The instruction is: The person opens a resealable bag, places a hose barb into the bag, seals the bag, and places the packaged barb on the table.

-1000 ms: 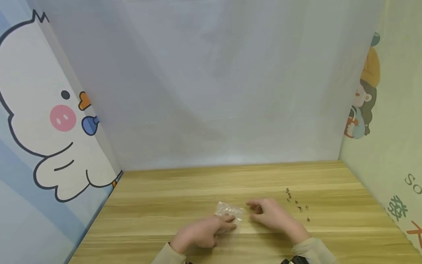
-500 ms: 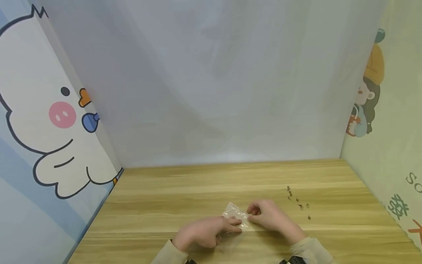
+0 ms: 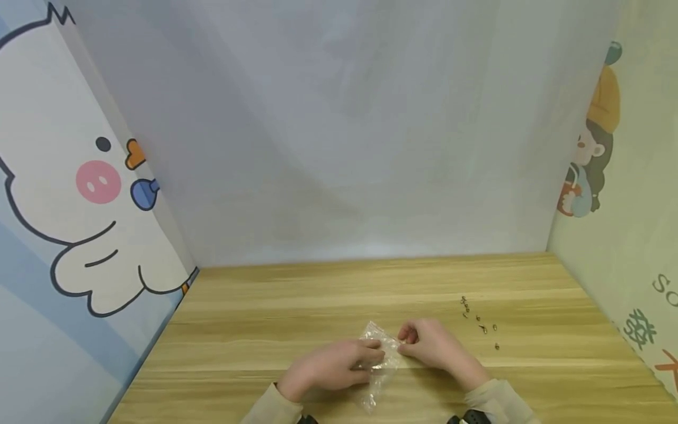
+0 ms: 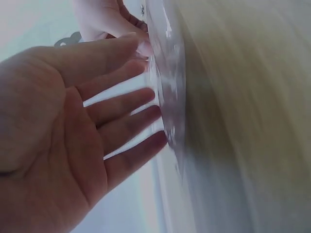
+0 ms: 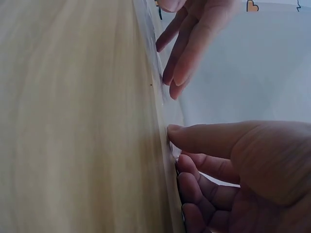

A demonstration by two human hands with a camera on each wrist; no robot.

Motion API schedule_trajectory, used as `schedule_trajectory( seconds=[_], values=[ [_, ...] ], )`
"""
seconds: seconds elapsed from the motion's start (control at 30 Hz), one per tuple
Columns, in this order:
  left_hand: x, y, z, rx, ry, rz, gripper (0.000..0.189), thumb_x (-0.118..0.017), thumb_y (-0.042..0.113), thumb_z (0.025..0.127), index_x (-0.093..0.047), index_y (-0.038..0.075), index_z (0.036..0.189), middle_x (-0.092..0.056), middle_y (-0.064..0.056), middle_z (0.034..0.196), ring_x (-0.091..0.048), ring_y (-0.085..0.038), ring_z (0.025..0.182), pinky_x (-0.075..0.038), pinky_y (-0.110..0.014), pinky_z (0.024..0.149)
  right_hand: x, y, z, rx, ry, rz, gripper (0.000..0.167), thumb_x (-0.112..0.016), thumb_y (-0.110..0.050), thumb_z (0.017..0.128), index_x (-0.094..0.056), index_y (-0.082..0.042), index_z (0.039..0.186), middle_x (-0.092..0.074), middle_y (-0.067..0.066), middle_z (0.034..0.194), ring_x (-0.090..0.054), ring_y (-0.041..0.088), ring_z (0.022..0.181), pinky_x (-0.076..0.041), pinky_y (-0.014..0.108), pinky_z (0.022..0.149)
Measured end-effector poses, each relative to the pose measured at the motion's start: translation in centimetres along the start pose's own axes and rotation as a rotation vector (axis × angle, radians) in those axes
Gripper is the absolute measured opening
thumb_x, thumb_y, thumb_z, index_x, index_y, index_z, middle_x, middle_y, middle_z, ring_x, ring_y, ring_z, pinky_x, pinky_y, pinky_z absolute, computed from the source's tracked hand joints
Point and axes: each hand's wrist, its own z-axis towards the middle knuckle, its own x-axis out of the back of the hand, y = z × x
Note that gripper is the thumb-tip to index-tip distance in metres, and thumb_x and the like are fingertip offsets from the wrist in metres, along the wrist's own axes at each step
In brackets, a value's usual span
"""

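Note:
A clear plastic bag point(image 3: 390, 357) lies on the table between my two hands, its lower part running toward the near edge. My left hand point(image 3: 339, 365) is over the bag's left side. In the left wrist view its fingers are fairly straight, with the fingertips touching or just beside the plastic bag point(image 4: 171, 73). At the bag's right edge, my right hand point(image 3: 434, 347) pinches the plastic between thumb and index finger. From the right wrist, the right hand point(image 5: 243, 165) shows its other fingers curled near the tabletop. Whether the bag contains anything cannot be seen.
Several tiny dark metal pieces point(image 3: 483, 329) lie scattered on the wood-grain table point(image 3: 254, 312), right of and beyond my right hand. A pale grey backdrop point(image 3: 339, 147) rises behind, with cartoon-printed panels on both sides.
My right hand has come to the bag's edge and taken hold of it. The bag has shifted and turned to the right. My left fingers have lifted somewhat, uncovering more of its near part.

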Motion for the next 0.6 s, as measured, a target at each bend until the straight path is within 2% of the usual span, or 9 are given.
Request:
schedule_trajectory(
  seconds=[0.17, 0.33, 0.6],
  values=[
    [-0.01, 0.43, 0.01, 0.087, 0.03, 0.018, 0.052, -0.071, 0.028, 0.105, -0.06, 0.009, 0.152, -0.049, -0.013, 0.163, -0.053, -0.025, 0.145, -0.045, -0.037, 0.119, 0.05, -0.35, -0.17, -0.043, 0.013, -0.029, 0.02, -0.089, -0.016, 0.084, -0.072, -0.016, 0.094, -0.064, -0.005, 0.08, -0.059, 0.013, 0.073, -0.055, 0.037, 0.071],
    [0.16, 0.75, -0.11, 0.146, 0.049, 0.062, 0.056, -0.075, 0.031, 0.101, -0.061, 0.011, 0.152, -0.049, -0.011, 0.163, -0.055, -0.024, 0.143, -0.046, -0.038, 0.118, 0.24, -0.59, -0.25, -0.063, 0.012, -0.041, 0.022, -0.09, -0.017, 0.084, -0.073, -0.015, 0.098, -0.067, -0.005, 0.082, -0.061, 0.014, 0.076, -0.058, 0.041, 0.075],
    [-0.08, 0.68, -0.28, 0.185, 0.084, 0.139, 0.055, -0.08, 0.025, 0.097, -0.064, 0.012, 0.149, -0.053, -0.012, 0.16, -0.055, -0.026, 0.143, -0.047, -0.039, 0.119, 0.2, -0.27, -0.17, -0.072, 0.019, -0.054, 0.027, -0.091, -0.02, 0.083, -0.072, -0.015, 0.101, -0.072, -0.002, 0.086, -0.066, 0.015, 0.081, -0.06, 0.045, 0.078]
  ],
)
